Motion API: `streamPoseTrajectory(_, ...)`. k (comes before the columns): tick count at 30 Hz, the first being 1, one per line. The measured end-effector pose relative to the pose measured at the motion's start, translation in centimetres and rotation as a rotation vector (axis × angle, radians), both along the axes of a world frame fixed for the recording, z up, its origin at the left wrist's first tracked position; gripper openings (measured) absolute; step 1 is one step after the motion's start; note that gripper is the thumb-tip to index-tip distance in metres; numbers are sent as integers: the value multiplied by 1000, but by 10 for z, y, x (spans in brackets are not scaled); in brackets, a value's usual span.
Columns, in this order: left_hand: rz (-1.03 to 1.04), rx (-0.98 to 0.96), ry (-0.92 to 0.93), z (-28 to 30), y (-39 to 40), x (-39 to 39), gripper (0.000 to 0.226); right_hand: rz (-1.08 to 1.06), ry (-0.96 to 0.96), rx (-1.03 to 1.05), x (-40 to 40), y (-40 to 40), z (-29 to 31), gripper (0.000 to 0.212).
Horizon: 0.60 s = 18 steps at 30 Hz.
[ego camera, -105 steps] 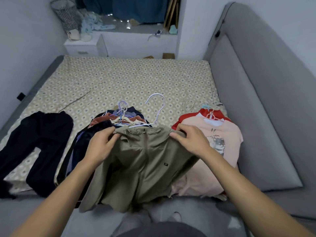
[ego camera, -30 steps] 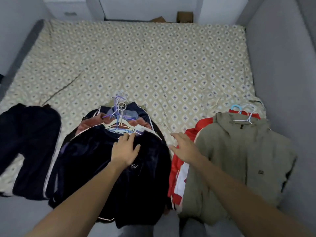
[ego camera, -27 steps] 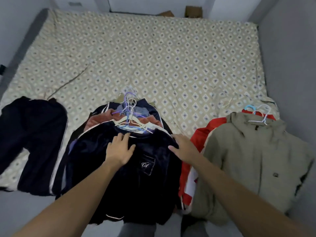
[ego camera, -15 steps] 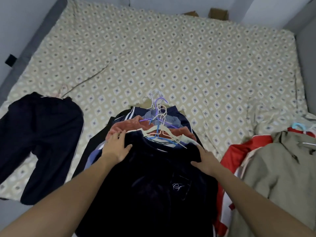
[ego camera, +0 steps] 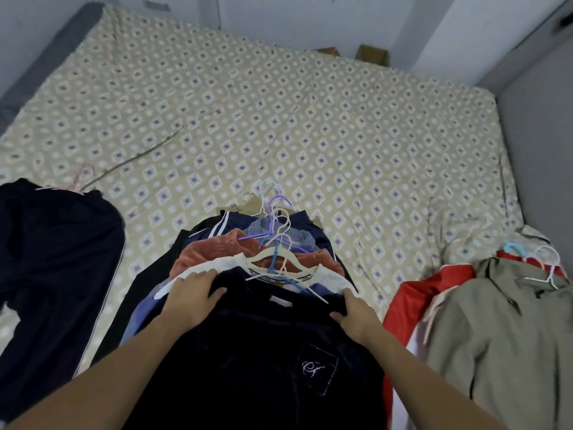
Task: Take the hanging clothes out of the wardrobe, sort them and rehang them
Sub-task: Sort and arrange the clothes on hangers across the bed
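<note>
My left hand [ego camera: 193, 297] & right hand [ego camera: 356, 315] pinch the dark navy velvety top [ego camera: 263, 352] at its shoulders; soft, floppy, prob light, so lift there w/ the hanger.

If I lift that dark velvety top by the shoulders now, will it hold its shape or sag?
Likely floppy: the dark top lies draped over the pile, so it should sag between the left hand and right hand. Its plush-looking fabric probably grips well. A white hanger seems to sit at its collar and may come along or snag on the others.
</note>
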State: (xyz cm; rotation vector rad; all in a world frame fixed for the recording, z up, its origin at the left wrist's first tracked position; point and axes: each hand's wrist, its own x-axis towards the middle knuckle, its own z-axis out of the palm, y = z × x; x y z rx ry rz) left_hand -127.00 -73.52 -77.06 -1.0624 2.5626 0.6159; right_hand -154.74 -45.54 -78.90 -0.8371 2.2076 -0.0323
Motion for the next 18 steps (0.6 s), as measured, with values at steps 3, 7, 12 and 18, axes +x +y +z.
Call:
streamPoseTrajectory(3, -1, 41, 42, 22, 11, 7, 30, 13, -18, -68, 10, 7, 15, 31)
streamPoseTrajectory(7, -12, 94, 122, 64, 36, 13, 27, -7, -14, -258, 26, 24, 53, 22)
streamPoseTrajectory(12, 65, 85, 252, 128, 89, 34, 45, 75, 139, -430, 31, 72, 114, 25)
streamPoseTrajectory(18, 169, -39, 378, 225, 183, 61, 35, 82, 80, -482, 37, 122, 186, 31)
